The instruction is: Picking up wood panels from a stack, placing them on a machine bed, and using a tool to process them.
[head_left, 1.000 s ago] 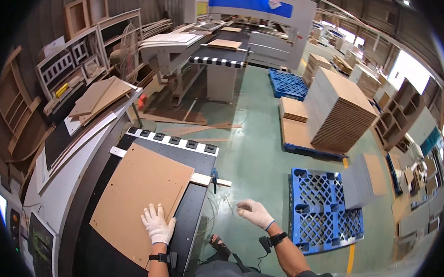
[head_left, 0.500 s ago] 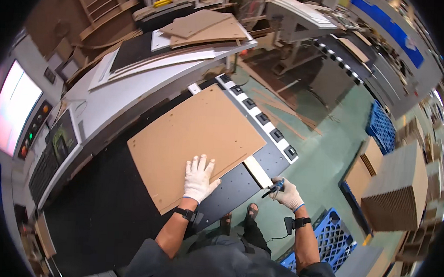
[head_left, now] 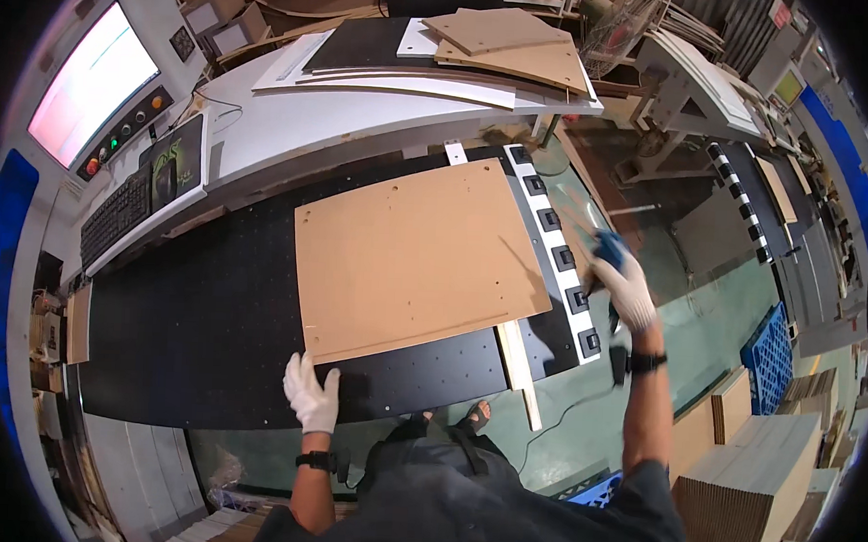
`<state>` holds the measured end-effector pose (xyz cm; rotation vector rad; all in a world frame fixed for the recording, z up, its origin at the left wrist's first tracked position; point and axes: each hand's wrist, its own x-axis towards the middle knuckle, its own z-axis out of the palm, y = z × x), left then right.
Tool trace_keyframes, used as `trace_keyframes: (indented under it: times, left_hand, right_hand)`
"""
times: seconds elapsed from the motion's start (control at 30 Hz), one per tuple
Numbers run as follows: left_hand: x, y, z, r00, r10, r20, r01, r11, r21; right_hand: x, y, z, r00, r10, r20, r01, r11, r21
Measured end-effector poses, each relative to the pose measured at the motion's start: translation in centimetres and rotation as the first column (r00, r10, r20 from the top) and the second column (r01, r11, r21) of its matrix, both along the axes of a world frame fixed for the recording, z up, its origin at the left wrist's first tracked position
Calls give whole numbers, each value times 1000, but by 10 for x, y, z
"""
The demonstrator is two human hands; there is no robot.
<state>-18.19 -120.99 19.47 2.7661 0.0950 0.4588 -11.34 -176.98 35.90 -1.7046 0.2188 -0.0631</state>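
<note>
A flat brown board (head_left: 410,260) with small drilled holes and a groove along its near edge lies on the black worktable (head_left: 189,328). At the board's near left corner is my left hand (head_left: 310,393), white-gloved, its fingers stretched out and the thumb apart. Whether the fingertips touch the corner I cannot tell. My right hand (head_left: 629,289), also gloved, is raised beyond the table's right edge, closed around a blue, blurred tool (head_left: 609,246) that looks like an air blow gun. A pale wooden strip (head_left: 518,376) sticks out from under the board past the near edge.
Black clamps line a white rail (head_left: 571,287) at the table's right end. Behind runs a white bench (head_left: 295,129) stacked with panels, with a keyboard (head_left: 117,220) and a lit screen (head_left: 94,82) at left. Stacked cardboard (head_left: 749,479) and a blue pallet (head_left: 767,358) stand right.
My left hand has gone from flat on the board to its near left corner. My right hand has lifted the tool from beside the strip to beyond the clamp rail. The view has turned.
</note>
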Motion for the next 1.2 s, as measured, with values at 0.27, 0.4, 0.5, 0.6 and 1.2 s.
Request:
trace_keyframes:
  times: [0.27, 0.4, 0.5, 0.6, 1.2]
  left_hand:
    - [-28, 13, -2, 993, 94, -72, -87, 992, 87]
    - [-31, 14, -10, 995, 44, 91, -47, 999, 27]
    - [-31, 17, -13, 989, 32, 143, -37, 999, 35]
    - [-29, 17, -11, 987, 41, 157, -47, 998, 31]
    - [-28, 17, -2, 991, 38, 130, -37, 999, -6]
  right_hand:
    - [201, 40, 29, 942, 111, -316, -333, 196, -923]
    - [243, 54, 24, 934, 83, -346, -350, 35, -936]
    - [262, 64, 23, 929, 68, -364, -363, -22, -932]
    - [257, 90, 37, 899, 130, -418, -430, 76, -900]
    - [275, 261, 26, 824, 381, -419, -428, -64, -901]
